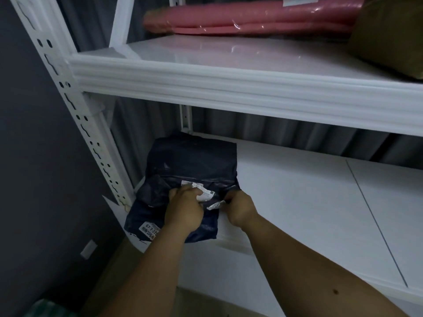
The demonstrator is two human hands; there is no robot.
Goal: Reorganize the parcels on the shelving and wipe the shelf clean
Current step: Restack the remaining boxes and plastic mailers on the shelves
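**shelfnerd:** Fingers (180, 193) of the left hand (183, 211) are curled tight into the dark plastic of the top parcel (190, 163), low and left of centre in the frame. The right hand (240, 209) is bunched just beside it, and the same wrapping seems to be pinched there, next to a torn white label (207, 194). Nothing is being held loosely; both grips are closed on the bag.

**packrat_77:** So which step is that taken to be?

**shelfnerd:** Reorganizing, most likely. The parcel is being handled on the lower shelf (320, 202), pushed toward its left end by the white upright (91, 143). A second dark parcel (146, 216) is lying under it, with a printed sticker (150, 228) showing at the front edge. No cloth can be seen, so wiping probably hasn't been started.

**packrat_77:** And next?

**shelfnerd:** Probably the pair needs to be squared up or lifted together, with care taken that the slippery plastic isn't let go. Further back and higher, a pink wrapped bundle (251, 19) and an olive package (389, 35) are sitting on the upper shelf (206, 56).
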